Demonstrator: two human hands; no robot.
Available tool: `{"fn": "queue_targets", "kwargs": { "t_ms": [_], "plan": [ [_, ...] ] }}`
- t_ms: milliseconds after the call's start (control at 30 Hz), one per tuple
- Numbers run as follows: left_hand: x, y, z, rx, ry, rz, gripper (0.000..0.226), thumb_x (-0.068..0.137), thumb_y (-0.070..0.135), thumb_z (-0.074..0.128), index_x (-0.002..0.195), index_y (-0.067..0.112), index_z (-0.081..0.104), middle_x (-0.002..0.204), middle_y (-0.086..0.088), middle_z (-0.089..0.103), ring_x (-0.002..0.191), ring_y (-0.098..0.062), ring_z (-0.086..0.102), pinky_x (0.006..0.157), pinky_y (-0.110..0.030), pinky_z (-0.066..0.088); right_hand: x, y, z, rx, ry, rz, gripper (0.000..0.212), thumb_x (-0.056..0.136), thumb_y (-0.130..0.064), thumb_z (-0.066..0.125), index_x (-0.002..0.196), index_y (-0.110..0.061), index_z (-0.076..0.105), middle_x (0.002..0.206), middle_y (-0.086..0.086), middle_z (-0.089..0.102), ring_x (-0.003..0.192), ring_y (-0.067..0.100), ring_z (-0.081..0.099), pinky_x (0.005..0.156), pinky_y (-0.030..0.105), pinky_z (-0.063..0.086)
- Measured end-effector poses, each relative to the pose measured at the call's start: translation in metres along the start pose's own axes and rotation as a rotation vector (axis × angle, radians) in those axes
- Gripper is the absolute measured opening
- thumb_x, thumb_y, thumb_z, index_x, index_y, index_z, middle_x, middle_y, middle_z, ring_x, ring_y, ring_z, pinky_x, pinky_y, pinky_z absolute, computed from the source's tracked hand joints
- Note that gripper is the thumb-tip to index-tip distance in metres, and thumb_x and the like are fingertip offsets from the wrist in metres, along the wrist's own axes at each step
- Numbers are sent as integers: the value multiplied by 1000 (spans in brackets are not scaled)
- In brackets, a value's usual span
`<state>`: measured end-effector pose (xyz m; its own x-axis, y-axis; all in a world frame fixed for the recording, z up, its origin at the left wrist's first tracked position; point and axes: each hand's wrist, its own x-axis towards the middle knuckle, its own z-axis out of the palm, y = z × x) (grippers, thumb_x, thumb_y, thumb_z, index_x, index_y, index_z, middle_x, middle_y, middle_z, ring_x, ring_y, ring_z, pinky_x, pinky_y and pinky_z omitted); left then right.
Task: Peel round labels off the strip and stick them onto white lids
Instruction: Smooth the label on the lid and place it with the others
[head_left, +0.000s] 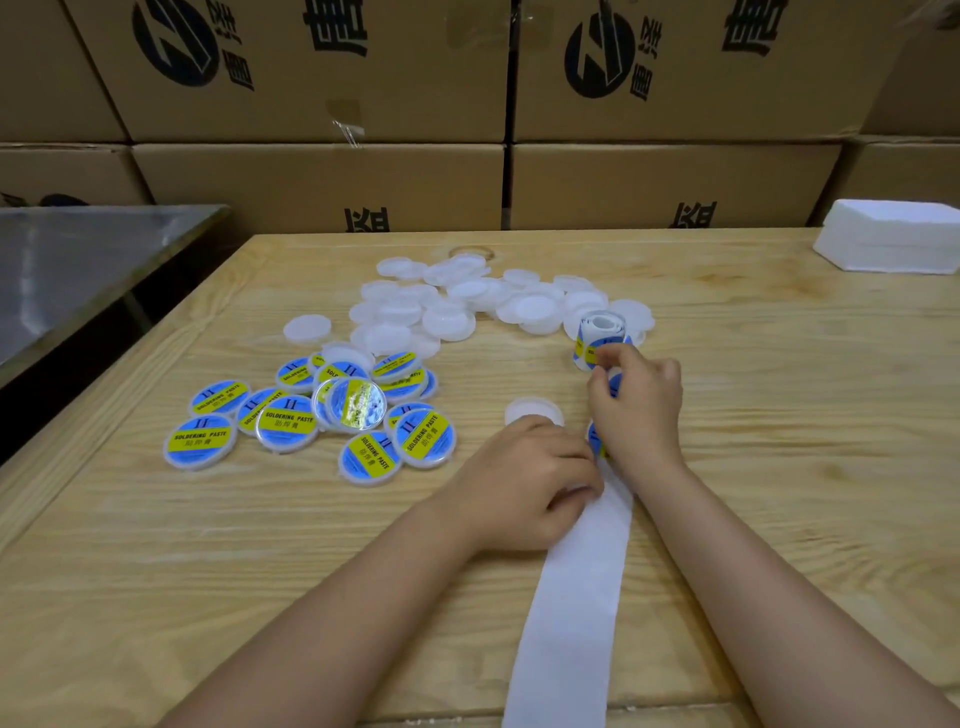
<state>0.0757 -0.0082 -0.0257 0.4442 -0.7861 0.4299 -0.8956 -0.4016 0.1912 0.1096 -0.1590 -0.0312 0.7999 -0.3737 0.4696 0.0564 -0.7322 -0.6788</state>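
A white backing strip (576, 587) runs from the table's near edge up to a small roll of blue-and-yellow round labels (597, 340). My left hand (524, 483) rests curled on the strip's left edge and holds it down, just below one bare white lid (532, 411). My right hand (636, 402) pinches a blue round label (614, 383) lifted off the strip. Another label (596, 441) shows between my two hands. A pile of bare white lids (467, 304) lies at the back. Several labelled lids (311, 415) lie to the left.
The wooden table (779, 467) has a raised front rim. Stacked cardboard boxes (322, 171) wall off the far side. A white foam block (893, 236) sits at the back right corner. A metal table (78, 265) stands to the left.
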Motion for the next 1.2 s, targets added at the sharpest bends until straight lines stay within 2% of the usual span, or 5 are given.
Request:
{"fn": "queue_targets", "kwargs": {
  "t_ms": [333,533,633,900,1200],
  "plan": [
    [-4,5,2,31,185,8,12,65,-1,71,73,7,68,56,-3,56,50,-27,51,49,-30,41,5,1,-1,80,-147,60,41,95,-11,41,134,-19,47,108,0,58,126,23,30,103,34,28],
    [-4,-5,6,48,114,-127,32,73,16,69,105,12,67,113,1,66,105,-21,59,91,-37,39,2,-2,-7,90,-32,-122,43,89,3,43,129,-11,53,118,1,56,120,28,38,97,21,23],
    [-3,-11,11,80,17,-198,45,85,27,58,128,17,53,134,7,54,132,-10,39,116,-36,6,2,-5,-15,7,11,-129,30,85,3,50,106,-10,66,106,7,62,104,30,49,82,18,25],
    [1,-17,18,-58,36,-319,50,87,26,55,131,13,35,132,7,53,127,-7,42,116,-28,-7,4,-25,-57,-343,-713,-68,3,78,-24,68,79,-23,70,70,-10,62,74,11,57,64,23,44],
    [2,-20,20,-64,-50,-347,69,91,23,49,147,12,10,142,9,46,138,-5,27,117,-35,-9,-3,-35,-50,-483,-760,-94,31,75,-33,75,97,-12,70,94,10,66,91,22,59,78,32,48]
  ]
}}
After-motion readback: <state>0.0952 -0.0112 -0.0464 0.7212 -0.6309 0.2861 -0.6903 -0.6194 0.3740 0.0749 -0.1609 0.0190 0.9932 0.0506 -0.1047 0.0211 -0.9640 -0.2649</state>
